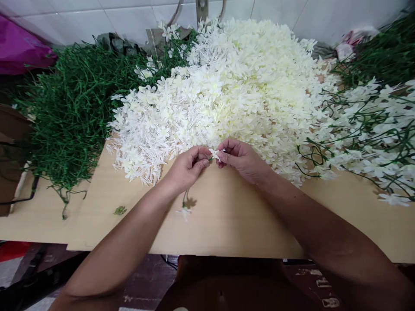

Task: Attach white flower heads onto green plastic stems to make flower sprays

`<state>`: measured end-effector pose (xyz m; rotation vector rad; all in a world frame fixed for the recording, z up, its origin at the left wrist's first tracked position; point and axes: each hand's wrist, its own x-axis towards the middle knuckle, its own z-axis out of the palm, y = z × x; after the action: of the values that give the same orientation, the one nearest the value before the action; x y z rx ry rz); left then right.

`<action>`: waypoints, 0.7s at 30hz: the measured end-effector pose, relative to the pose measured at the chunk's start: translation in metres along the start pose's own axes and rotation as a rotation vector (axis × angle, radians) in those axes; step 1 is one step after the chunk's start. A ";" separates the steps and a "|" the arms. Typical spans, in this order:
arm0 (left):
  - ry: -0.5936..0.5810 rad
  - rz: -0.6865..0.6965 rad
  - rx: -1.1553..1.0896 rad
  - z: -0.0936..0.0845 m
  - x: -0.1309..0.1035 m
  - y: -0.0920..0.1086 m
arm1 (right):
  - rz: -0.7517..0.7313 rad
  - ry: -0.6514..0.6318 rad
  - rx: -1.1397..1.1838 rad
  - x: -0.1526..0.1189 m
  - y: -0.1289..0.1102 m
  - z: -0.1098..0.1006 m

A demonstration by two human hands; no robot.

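My left hand pinches a green artificial stem, of which a short bit shows by the fingertips. Below that hand, part of a stem hangs down with a white flower at its end, a little above the table or touching it; I cannot tell which. My right hand is closed on a small white artificial flower, held against the tip of the green stem. Both hands meet just in front of a large heap of loose white flower heads.
Bare green stems are piled at the left. Finished-looking stemmed white flowers lie at the right, with more green stems behind. A small green scrap rests on the wooden table. A tiled wall bounds the back.
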<state>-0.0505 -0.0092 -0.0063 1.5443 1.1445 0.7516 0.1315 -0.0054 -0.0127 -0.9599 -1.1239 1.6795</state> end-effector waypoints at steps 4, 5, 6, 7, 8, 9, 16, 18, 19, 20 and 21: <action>0.001 -0.045 -0.147 0.003 0.001 0.001 | -0.006 -0.007 0.017 0.000 0.000 0.001; 0.016 -0.059 -0.170 0.003 0.001 0.001 | -0.006 -0.008 0.022 0.000 0.000 0.001; 0.031 -0.076 -0.189 0.003 0.002 0.001 | -0.007 -0.005 0.030 0.000 0.000 0.002; 0.044 -0.092 -0.201 0.003 0.002 0.001 | -0.009 0.003 0.040 0.001 0.000 0.002; 0.056 -0.103 -0.205 0.003 0.003 0.002 | -0.011 0.012 0.050 0.001 0.000 0.002; 0.068 -0.108 -0.207 0.003 0.003 0.002 | -0.015 0.022 0.058 0.001 0.000 0.002; 0.081 -0.094 -0.208 0.003 0.003 0.005 | -0.075 0.087 0.005 0.000 0.002 0.002; 0.079 -0.080 -0.205 0.003 0.002 0.006 | -0.102 0.092 -0.051 -0.001 0.003 0.003; 0.078 -0.077 -0.206 0.003 0.002 0.006 | -0.115 0.091 -0.083 -0.001 0.003 0.003; 0.078 -0.077 -0.211 0.003 0.002 0.006 | -0.128 0.090 -0.113 -0.001 0.004 0.003; 0.081 -0.081 -0.217 0.003 0.003 0.006 | -0.139 0.090 -0.136 -0.001 0.004 0.003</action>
<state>-0.0447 -0.0082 -0.0018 1.2900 1.1379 0.8601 0.1278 -0.0080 -0.0151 -1.0082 -1.2276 1.4502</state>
